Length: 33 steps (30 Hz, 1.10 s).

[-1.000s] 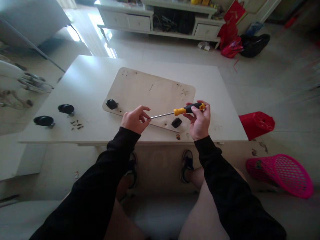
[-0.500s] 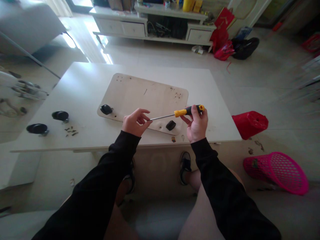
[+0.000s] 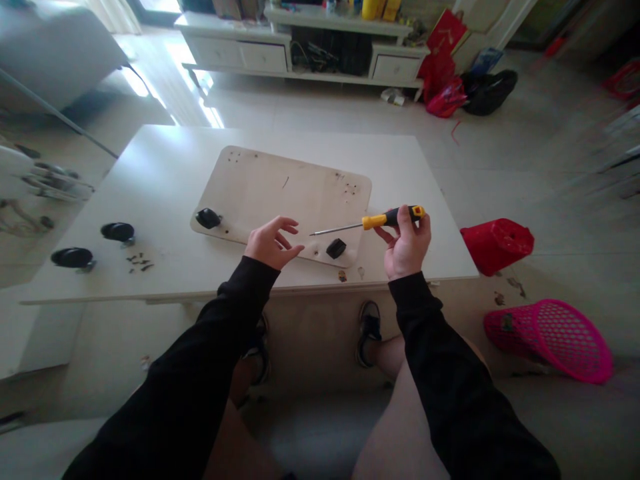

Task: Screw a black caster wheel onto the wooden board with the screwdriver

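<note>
My right hand (image 3: 406, 247) grips the yellow and black handle of a screwdriver (image 3: 373, 221), held level over the table with its metal shaft pointing left. My left hand (image 3: 273, 243) hovers above the near edge of a pale wooden board (image 3: 285, 193), fingers loosely spread and holding nothing; the screwdriver tip ends a little to its right. Two black caster wheels sit on the board, one at its left corner (image 3: 207, 217) and one by the near edge (image 3: 336, 248) between my hands.
The board lies on a white table (image 3: 165, 160). Two more black casters (image 3: 117, 231) (image 3: 73, 257) and several small screws (image 3: 139, 261) lie at the table's left. A red container (image 3: 497, 243) and a pink basket (image 3: 550, 339) lie on the floor to the right.
My right hand has drawn the screwdriver to the right, so its tip has left my left fingers. My left hand has opened.
</note>
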Available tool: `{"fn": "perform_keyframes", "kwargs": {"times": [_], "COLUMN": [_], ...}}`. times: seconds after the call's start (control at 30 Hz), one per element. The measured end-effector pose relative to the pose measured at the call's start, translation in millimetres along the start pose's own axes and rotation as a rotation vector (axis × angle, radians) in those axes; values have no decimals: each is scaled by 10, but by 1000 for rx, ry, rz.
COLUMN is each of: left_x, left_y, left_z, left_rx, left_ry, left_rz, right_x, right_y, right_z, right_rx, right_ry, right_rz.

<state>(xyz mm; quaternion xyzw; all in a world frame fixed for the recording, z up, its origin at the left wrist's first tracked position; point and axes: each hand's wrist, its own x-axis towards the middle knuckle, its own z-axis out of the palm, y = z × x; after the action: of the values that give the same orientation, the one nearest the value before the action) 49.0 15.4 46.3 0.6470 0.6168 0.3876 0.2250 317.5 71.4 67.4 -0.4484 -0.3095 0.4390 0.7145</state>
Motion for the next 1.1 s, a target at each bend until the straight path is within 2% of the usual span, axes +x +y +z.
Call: {"fn": "perform_keyframes", "kwargs": {"times": [0.2,0.3,0.43,0.57,0.83,1.1], "left_x": [25,18,2,4,64,130], "left_y": [91,191,311,339,224,144], "left_z": [343,481,595,659,751,688], "left_rx": [151,196,234,297,272,202], "left_ry": [-163,-221,-243,-246,-235,-231], "left_rz": [-18,-40,-88,-93,-92,-81], "right_x": [184,235,269,263,212,145], "right_y": [-160,-207,-242,-290,-377,-323], "right_z": [-108,-168,-231,-255,-262,-258], "right_rx": [18,22,-8,-52,-130,-279], "right_ry": [139,164,159,155,135,-8], "right_rz": [-88,-79,-62,-90,-203,-314]}}
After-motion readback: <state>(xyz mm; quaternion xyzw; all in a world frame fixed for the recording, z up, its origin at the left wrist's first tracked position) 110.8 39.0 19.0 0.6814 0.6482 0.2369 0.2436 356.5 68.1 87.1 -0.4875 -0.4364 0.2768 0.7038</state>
